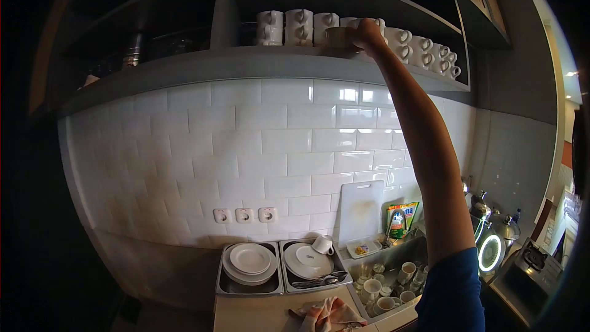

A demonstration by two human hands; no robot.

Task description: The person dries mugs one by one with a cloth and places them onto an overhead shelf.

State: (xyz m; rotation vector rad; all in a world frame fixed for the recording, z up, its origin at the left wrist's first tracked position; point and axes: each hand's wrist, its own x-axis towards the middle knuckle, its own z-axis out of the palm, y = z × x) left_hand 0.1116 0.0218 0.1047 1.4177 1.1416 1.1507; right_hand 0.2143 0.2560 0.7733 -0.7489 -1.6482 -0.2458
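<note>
My right hand (pixel 367 35) is raised to the wall shelf with its fingers closed around a mug (pixel 338 37). The mug is at the shelf's front edge, in front of other white mugs, and looks darker than they do. To its left, white mugs (pixel 299 27) stand stacked two high. More stacked mugs (pixel 421 53), handles facing out, continue to the right of my hand. Part of the row is hidden behind my hand and forearm. My left hand is out of view.
The grey shelf (pixel 203 64) runs above white wall tiles. Below are metal trays with plates (pixel 251 258) and cutlery (pixel 319 280), a tilted white mug (pixel 322 245), a crumpled cloth (pixel 332 316), a cutting board (pixel 361 212), and a sink (pixel 420 249) holding several cups and glasses.
</note>
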